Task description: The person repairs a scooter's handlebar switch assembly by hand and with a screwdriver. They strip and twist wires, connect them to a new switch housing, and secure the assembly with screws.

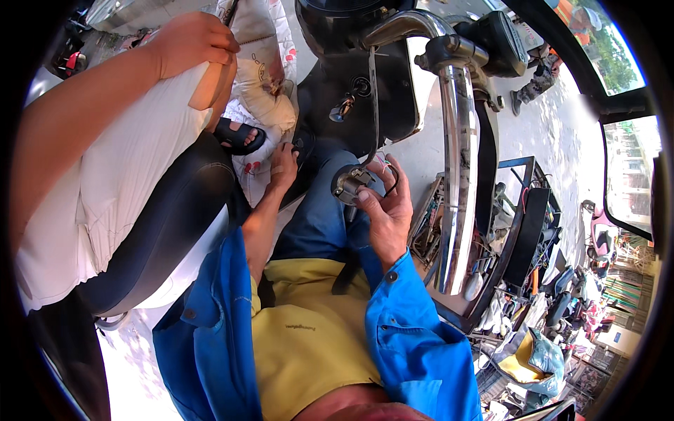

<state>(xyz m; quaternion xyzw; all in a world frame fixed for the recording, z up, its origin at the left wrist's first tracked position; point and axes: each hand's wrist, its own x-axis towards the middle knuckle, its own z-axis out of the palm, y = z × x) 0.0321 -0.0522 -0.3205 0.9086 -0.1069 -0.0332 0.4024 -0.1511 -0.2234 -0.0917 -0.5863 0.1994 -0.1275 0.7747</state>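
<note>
In my right hand (390,214) is a round, dark metal part (347,184) with thin wires, held between thumb and fingers above my jeans. A dark cable (375,105) runs down towards it from the handlebar. My left hand (283,168) reaches down beside the vehicle's floor, its fingers bent together at a dark object (302,143); what they grip, if anything, is hidden. Ahead of both hands, a key bunch (342,109) hangs on the vehicle's black front panel (319,88).
A chrome handlebar (458,175) stands to my right, near an open tool tray (484,281) crowded with tools and parts. Close on my left sits another person (154,175), one sandalled foot (240,137) near my left hand. Beyond the handlebar is a windscreen frame (625,105).
</note>
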